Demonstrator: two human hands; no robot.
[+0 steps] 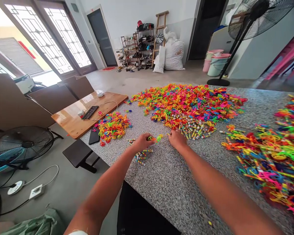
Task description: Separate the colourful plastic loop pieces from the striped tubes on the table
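Observation:
My left hand (pixel 143 142) pinches small plastic pieces, orange and yellow-green (pixel 159 138), above the speckled table (pixel 161 182). To its right, my right hand (pixel 177 140) has its fingertips closed at the edge of a heap of short patterned sticks (pixel 195 129); a small yellowish bit shows at the fingertips, too small to name. Several more patterned sticks (pixel 140 156) lie just below my left hand. Beyond both hands spreads a large pile of bright plastic pieces (pixel 183 99). A smaller pile of similar pieces (pixel 115 125) sits to the left.
At the right is a blurred heap of coloured pieces with sticks (pixel 271 156). A dark phone (pixel 94 135) lies by the left table edge. Beyond that edge are a wooden board (pixel 70 122), a black stool (pixel 77 151) and a floor fan (pixel 28 143). A standing fan (pixel 237 49) rises behind.

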